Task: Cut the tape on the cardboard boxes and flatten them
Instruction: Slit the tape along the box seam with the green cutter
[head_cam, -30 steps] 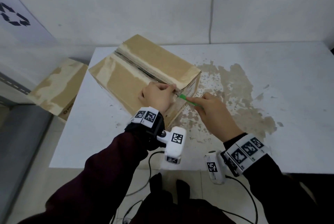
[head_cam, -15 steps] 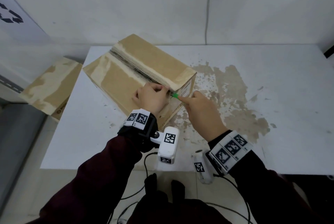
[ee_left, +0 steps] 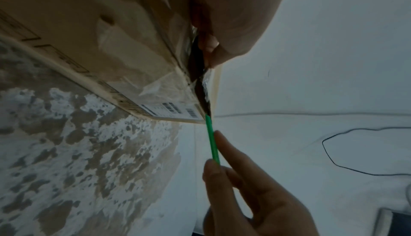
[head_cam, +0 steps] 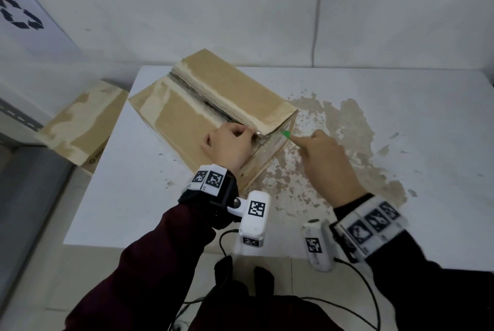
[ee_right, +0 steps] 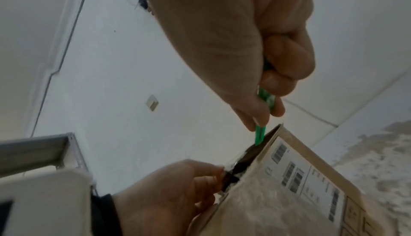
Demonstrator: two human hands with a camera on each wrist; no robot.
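On the cardboard box, the left hand curls its fingers into the split top seam; just beside that corner, the right hand grips a green cutter.

At frame centre, a right hand pinches a green cutter at the gaping seam of a labelled cardboard box, lower right, while a left hand grips the flap edge.
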